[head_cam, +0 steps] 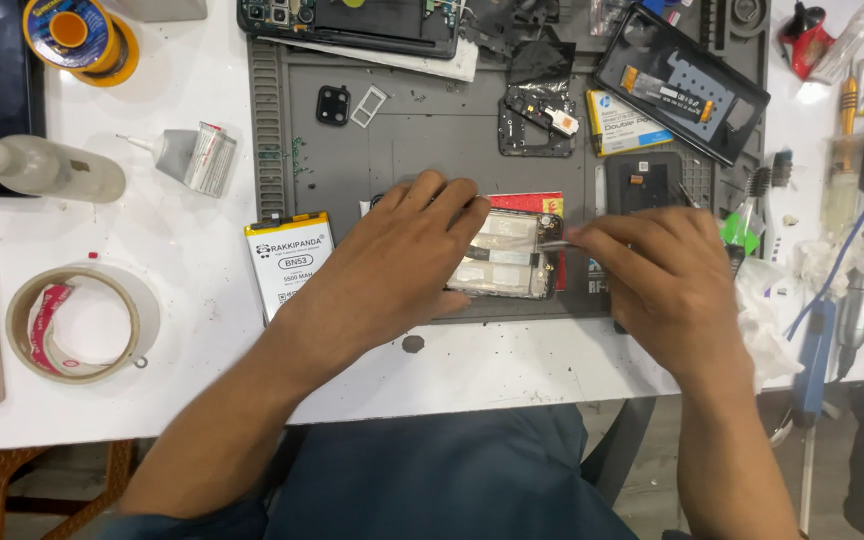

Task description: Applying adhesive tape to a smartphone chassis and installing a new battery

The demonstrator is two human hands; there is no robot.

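Note:
An opened phone (pixel 508 255) with its back off lies on the grey work mat (pixel 422 130), partly over a red card. My left hand (pixel 392 265) rests flat on the phone's left half and holds it down. My right hand (pixel 657 285) pinches metal tweezers (pixel 552 243), whose tips reach the phone's upper right corner. A white phone battery (pixel 287 260) lies just left of my left hand, at the mat's edge.
On the mat's far side lie a black phone back cover (pixel 682 85), a camera bezel (pixel 332 105), a SIM tray (pixel 369 105) and small boards. A tape roll (pixel 82 325), glue tube (pixel 197 158) and squeeze bottle (pixel 42 168) stand left. Tools and cables crowd the right edge.

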